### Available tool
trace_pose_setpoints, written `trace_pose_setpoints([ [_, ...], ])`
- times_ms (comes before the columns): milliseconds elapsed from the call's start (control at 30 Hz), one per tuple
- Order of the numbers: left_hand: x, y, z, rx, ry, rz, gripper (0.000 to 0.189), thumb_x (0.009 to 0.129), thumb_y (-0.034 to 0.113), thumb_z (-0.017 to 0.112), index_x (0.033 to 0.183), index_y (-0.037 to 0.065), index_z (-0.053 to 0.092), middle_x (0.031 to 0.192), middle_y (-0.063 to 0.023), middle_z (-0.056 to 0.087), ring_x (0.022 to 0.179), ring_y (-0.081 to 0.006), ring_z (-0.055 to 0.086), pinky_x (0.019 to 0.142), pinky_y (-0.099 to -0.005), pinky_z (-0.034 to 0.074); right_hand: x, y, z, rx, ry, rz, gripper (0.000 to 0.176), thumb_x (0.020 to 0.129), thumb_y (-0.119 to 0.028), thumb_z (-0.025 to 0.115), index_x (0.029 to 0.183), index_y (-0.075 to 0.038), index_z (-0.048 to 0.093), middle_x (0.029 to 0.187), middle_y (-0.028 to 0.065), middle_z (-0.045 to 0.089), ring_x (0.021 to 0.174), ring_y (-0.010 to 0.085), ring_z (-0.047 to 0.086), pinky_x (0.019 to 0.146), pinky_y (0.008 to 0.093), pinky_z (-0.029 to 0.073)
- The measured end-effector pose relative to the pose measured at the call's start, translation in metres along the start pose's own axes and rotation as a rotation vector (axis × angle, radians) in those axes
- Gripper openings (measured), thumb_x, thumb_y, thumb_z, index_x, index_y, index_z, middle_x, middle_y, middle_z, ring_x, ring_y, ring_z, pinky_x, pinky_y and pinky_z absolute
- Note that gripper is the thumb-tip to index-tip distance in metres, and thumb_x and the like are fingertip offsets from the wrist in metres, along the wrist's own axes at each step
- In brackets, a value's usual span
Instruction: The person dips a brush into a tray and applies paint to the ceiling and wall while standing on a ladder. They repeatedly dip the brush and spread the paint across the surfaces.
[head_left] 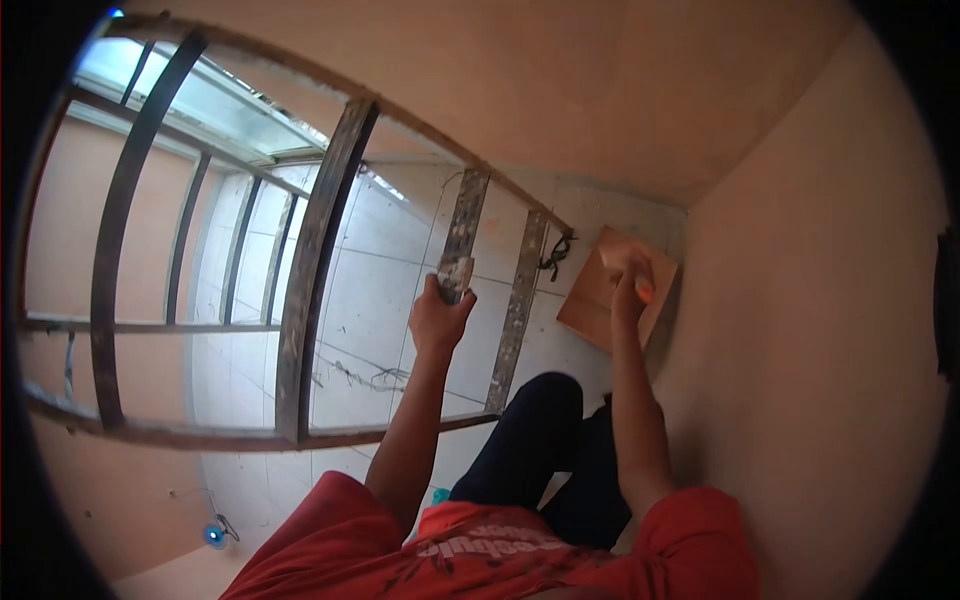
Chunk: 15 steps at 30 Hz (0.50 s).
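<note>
My left hand (440, 318) is closed around a rusty upright metal bar (463, 225) of a window grille (300, 300). My right hand (630, 285) grips the orange handle of a flat brown rectangular float (598, 300), held against the pinkish plastered wall (800, 330) near the corner. Both arms are stretched out away from my body. My red shirt (500, 550) and dark trousers (540, 440) fill the lower middle of the view.
The grille has several dark upright bars and a lower crossbar (250, 435). Beyond it lies a pale tiled surface (380, 290) with cracks. A tangle of black wire (553, 255) hangs by the corner. A small blue object (215, 535) sits at lower left.
</note>
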<state>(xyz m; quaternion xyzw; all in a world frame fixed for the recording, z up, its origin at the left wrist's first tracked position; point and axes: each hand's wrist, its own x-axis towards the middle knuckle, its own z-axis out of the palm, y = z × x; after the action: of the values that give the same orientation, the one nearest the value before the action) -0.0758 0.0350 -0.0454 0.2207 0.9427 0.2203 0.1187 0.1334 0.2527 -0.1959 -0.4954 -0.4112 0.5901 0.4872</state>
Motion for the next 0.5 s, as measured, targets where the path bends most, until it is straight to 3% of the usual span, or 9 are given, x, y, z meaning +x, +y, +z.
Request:
trace_pose_setpoints([
  [233, -0.001, -0.004, 0.001, 0.082, -0.034, -0.005, 0.056, 0.079, 0.048, 0.073, 0.113, 0.006, 0.058, 0.102, -0.0232, 0.072, 0.098, -0.0429, 0.069, 0.085, -0.0519, 0.054, 0.006, -0.033, 0.008, -0.006, -0.018, -0.271, 0.023, 0.102, -0.02, 0.057, 0.114, -0.002, 0.066, 0.107, 0.004, 0.067, 0.077, 0.0106, 0.063, 0.062, 0.0252, 0.051],
  [500, 0.002, -0.017, 0.007, -0.087, 0.003, 0.013, 0.061, 0.076, 0.055, 0.075, 0.103, 0.002, 0.064, 0.099, -0.0228, 0.072, 0.099, -0.0411, 0.069, 0.084, -0.0498, 0.054, 0.008, -0.054, -0.007, 0.117, -0.226, -0.191, 0.019, 0.099, -0.018, 0.06, 0.107, -0.001, 0.067, 0.101, 0.0055, 0.068, 0.069, 0.011, 0.062, 0.057, 0.0258, 0.051],
])
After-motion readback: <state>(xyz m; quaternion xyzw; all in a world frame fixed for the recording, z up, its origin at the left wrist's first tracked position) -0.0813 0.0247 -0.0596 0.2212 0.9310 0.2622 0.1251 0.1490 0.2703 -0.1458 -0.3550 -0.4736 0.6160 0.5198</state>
